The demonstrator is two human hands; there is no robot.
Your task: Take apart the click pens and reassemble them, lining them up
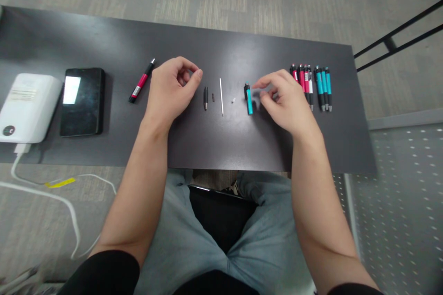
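Both forearms reach forward from the near side over the dark desk point(228, 147), the wrists bending inward so the two hands face each other. The left hand point(175, 84) is loosely curled, thumb and forefinger almost meeting, and grips nothing visible. The right hand point(284, 101) is partly open, forefinger stretched leftward beside the blue pen barrel point(249, 99), thumb below and apart. Between the hands, left to right, lie a black pen tip point(206, 98), a small dark piece point(213, 97), a white refill point(222, 97), a tiny pale piece point(233, 100) and that barrel.
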